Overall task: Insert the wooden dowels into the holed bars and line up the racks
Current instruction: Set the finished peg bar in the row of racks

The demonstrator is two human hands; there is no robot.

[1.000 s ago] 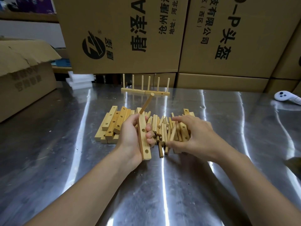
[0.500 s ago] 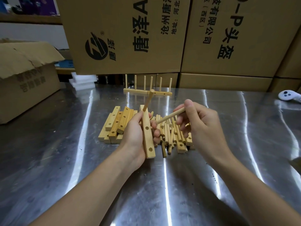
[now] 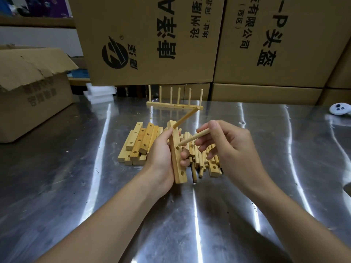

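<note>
**Second dowel aimed at the middle hole**

The left hand is clamped round a holed bar. The thumb lies along the bar's left edge and the fingertips curl in from behind, so the drilled face is turned toward the right hand and no hole is covered. The bar is held clear of the steel table, roughly upright with its far end tipped away. This probably lets the wrist tilt it to meet each peg.

One inserted dowel sits in the hole at the far end and juts up and rightward past the left thumb. The right hand pinches a second dowel between thumb and forefinger near its rear end, with the other fingers loosely curled below. Gripping that far back leaves the front length free to sight along. Its tip is just beside the middle hole and does not look seated yet. The lowest hole, by the heel of the left hand, is empty, so I judge this bar about a third done.

The supplies are placed for short reaches. The loose dowels are heaped directly under the right fingers. The stack of blank bars sits just beyond and left of the left hand. Two finished racks stand end to end well beyond both hands, pegs up, seemingly parked there to start the line.
</note>
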